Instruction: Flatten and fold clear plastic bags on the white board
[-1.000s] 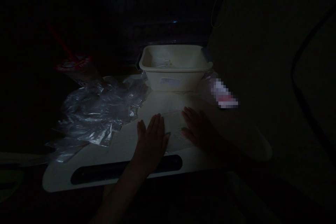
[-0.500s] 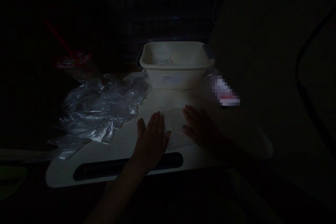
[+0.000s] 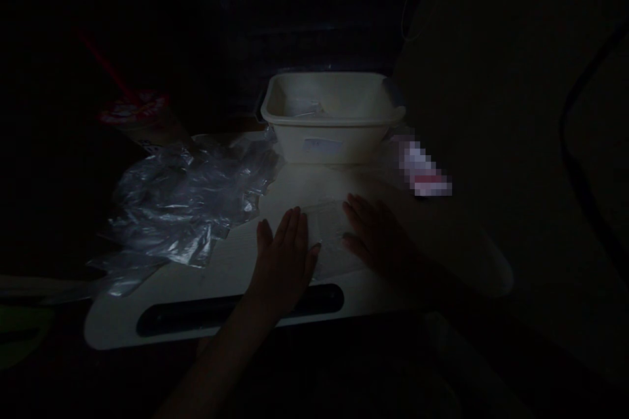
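Observation:
In dim light a small clear plastic bag (image 3: 327, 229) lies flat on the white table (image 3: 230, 268). My left hand (image 3: 284, 262) rests palm down at the bag's left edge, fingers stretched out. At its right edge lies my right hand (image 3: 376, 236), deep in shadow, also flat with its fingers apart. Both hands touch or press the bag's sides, and neither grips it. Whether anything is inside the bag is too dark to tell.
A cream plastic bin (image 3: 334, 141) with small pieces inside stands behind the hands. Crumpled clear plastic bags (image 3: 171, 203) cover the table's left side. A cup with a red straw (image 3: 135, 111) stands at the back left. A dark slot (image 3: 240, 311) runs along the front edge.
Both hands stay nearly in place on the bag. The view has shifted very slightly, and the bag's surface shows different creases and highlights.

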The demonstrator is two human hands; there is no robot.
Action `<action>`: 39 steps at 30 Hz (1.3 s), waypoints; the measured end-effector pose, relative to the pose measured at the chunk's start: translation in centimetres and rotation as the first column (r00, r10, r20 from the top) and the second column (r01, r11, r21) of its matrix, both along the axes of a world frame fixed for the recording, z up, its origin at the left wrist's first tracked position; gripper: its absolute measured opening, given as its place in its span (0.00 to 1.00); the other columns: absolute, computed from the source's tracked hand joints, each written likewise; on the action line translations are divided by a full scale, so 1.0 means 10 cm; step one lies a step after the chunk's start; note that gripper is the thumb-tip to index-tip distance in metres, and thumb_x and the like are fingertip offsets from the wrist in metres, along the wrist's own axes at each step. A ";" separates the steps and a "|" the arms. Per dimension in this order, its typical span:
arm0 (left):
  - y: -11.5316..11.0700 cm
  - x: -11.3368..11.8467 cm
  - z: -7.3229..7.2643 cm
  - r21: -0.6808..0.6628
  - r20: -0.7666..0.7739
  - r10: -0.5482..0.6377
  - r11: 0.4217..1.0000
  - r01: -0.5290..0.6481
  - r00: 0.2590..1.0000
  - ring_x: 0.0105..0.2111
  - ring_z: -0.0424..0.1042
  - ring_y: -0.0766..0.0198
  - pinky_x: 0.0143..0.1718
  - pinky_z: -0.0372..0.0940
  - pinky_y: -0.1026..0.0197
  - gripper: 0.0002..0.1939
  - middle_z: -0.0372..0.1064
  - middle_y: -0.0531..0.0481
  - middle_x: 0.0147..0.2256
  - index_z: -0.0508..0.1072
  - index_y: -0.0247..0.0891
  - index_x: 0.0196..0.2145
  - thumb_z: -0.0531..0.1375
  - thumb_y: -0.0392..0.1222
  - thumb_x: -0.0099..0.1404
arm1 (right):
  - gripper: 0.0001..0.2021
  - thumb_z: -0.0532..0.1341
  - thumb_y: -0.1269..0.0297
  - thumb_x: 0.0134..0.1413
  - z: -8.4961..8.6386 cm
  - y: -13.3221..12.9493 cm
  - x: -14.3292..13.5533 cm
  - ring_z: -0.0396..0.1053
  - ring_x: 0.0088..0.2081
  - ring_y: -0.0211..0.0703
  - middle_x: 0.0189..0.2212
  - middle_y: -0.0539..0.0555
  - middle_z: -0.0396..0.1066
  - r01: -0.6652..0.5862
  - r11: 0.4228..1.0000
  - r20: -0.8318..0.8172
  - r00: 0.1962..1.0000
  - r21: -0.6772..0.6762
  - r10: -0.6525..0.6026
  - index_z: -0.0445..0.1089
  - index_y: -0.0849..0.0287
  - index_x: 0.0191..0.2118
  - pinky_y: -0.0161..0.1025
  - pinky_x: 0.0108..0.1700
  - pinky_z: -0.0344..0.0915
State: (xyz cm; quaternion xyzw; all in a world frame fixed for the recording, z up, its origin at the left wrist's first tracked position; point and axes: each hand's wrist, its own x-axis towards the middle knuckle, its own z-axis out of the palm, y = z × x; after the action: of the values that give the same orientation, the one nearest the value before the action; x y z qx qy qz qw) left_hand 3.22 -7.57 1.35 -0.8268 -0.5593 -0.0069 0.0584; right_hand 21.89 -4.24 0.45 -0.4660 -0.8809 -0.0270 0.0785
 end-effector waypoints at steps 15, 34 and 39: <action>0.00 -0.01 0.00 -0.001 0.011 -0.001 1.000 0.001 1.000 0.55 0.40 0.54 0.49 0.39 0.41 0.26 0.42 0.36 0.55 0.46 0.24 0.53 0.38 0.45 0.63 | 0.26 0.43 0.55 0.52 0.00 0.00 0.00 0.42 0.55 0.49 0.55 0.63 0.46 0.006 1.000 0.030 1.000 -0.013 -0.006 0.50 0.69 0.53 0.52 0.52 0.43; 0.00 -0.01 0.00 0.006 0.035 -0.007 1.000 0.007 0.999 0.55 0.41 0.53 0.49 0.39 0.42 0.26 0.43 0.35 0.55 0.47 0.25 0.53 0.39 0.45 0.62 | 0.24 0.40 0.57 0.54 -0.03 0.04 0.03 0.41 0.56 0.46 0.55 0.60 0.46 0.012 0.999 -0.002 1.000 -0.041 -0.012 0.49 0.66 0.53 0.50 0.52 0.42; 0.00 -0.01 -0.01 0.002 0.026 -0.012 1.000 0.012 1.000 0.55 0.40 0.53 0.49 0.39 0.42 0.26 0.42 0.36 0.55 0.47 0.25 0.53 0.38 0.45 0.62 | 0.24 0.40 0.56 0.53 -0.09 0.06 0.06 0.40 0.56 0.46 0.55 0.57 0.47 0.022 0.998 -0.052 0.998 -0.055 -0.025 0.47 0.63 0.54 0.50 0.53 0.43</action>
State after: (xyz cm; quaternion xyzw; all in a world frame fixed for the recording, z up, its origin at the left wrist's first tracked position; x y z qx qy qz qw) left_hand 3.13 -7.57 1.28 -0.8301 -0.5550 -0.0185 0.0516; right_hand 22.46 -3.60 -0.43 -0.4790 -0.8733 0.0081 0.0886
